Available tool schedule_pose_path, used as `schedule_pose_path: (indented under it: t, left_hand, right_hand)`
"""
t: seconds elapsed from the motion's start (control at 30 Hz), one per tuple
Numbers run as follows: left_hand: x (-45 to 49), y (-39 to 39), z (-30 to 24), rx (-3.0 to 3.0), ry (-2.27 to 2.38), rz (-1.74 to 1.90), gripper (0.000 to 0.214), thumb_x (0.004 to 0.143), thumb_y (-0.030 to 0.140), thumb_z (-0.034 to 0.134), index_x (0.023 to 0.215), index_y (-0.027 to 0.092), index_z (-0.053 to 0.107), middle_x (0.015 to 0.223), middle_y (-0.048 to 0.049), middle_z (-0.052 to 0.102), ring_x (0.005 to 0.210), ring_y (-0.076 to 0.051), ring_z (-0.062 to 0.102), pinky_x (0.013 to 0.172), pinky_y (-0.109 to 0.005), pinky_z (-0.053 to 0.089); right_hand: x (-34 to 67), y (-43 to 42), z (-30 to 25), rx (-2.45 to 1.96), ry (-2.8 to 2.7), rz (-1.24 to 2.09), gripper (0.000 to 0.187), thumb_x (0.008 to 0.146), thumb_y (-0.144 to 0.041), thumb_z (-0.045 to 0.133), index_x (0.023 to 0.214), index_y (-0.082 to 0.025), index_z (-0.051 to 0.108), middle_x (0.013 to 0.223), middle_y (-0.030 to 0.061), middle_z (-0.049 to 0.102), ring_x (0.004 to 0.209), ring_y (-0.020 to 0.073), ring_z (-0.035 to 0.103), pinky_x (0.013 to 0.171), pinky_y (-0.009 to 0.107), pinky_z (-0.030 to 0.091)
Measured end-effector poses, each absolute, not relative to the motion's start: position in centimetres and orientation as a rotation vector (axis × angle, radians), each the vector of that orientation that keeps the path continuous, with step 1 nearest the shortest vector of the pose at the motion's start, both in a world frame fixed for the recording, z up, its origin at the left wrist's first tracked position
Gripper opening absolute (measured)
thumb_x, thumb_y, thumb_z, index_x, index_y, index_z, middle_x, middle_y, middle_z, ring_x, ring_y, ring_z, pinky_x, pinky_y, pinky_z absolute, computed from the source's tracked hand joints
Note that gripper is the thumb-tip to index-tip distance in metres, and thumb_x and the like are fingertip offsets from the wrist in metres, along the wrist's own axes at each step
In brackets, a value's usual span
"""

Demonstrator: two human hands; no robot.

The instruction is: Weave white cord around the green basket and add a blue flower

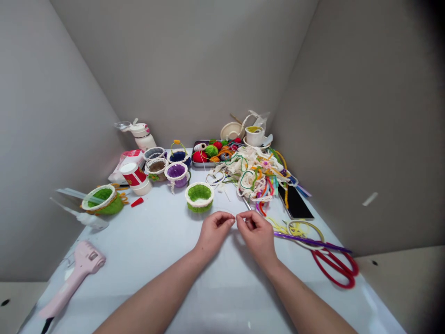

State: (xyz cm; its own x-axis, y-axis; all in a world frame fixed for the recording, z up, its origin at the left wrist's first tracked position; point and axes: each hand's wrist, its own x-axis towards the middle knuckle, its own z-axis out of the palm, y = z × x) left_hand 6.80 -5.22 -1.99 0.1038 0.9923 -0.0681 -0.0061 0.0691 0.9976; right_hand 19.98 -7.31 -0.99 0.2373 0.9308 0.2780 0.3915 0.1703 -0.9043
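Note:
My left hand (214, 232) and my right hand (256, 233) meet over the middle of the white table (167, 241), fingertips pinched almost together. Something thin and pale seems to run between the pinches; it is too fine to name. Just beyond my fingers stands a small green woven basket with a white rim (199, 196). A tangle of coloured pipe cleaners and lace trims (257, 174) lies past my right hand.
Red scissors (335, 266) and a purple pipe cleaner (306, 240) lie at the right. A pink glue gun (74, 273) sits front left. Several small baskets (167, 167), a red cup (135, 177), a yarn tray (212, 152) and a black phone (295, 202) crowd the back.

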Motion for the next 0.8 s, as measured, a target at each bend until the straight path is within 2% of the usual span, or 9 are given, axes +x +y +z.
schedule_pose_path:
  t: [0.23,0.47,0.63,0.8]
  left_hand:
    - [6.8,-5.4,-1.3,1.131,1.126,1.046,0.012,0.069,0.023,0.069,0.077,0.015,0.072,0.076,-0.0039,0.072,0.071,-0.015,0.061,0.073,-0.027,0.048]
    - [6.8,-5.6,-1.2,1.095,1.093,1.048,0.013,0.069,0.024,0.069,0.077,0.014,0.073,0.075,-0.0030,0.071,0.069,-0.014,0.059,0.070,-0.025,0.046]
    - [6.9,-5.6,-1.3,1.078,1.071,1.038,0.013,0.070,0.025,0.069,0.077,0.014,0.072,0.077,-0.0041,0.071,0.073,-0.016,0.061,0.072,-0.026,0.046]
    - [6.8,-5.6,-1.4,1.086,1.079,1.048,0.012,0.070,0.023,0.069,0.077,0.014,0.072,0.078,-0.0045,0.072,0.073,-0.016,0.061,0.072,-0.026,0.046]
  right_hand:
    - [19.8,-7.1,-2.0,-1.365,-1.338,0.608,0.013,0.081,-0.027,0.061,0.073,-0.017,0.062,0.054,-0.0075,0.035,0.051,0.0095,0.036,0.051,0.023,0.031]
    - [19.6,-7.1,-2.0,-1.179,-1.449,0.416,0.013,0.084,-0.015,0.058,0.072,-0.019,0.055,0.069,-0.0022,0.050,0.064,0.0119,0.047,0.060,0.025,0.039]
    - [19.2,-7.2,-1.7,-1.105,-1.476,0.342,0.010,0.085,-0.011,0.058,0.078,-0.019,0.058,0.081,0.0015,0.050,0.077,0.0143,0.052,0.064,0.026,0.045]
    - [19.2,-7.4,-1.8,-1.105,-1.480,0.313,0.010,0.084,-0.010,0.058,0.081,-0.019,0.059,0.087,0.0029,0.050,0.081,0.0150,0.053,0.066,0.028,0.049]
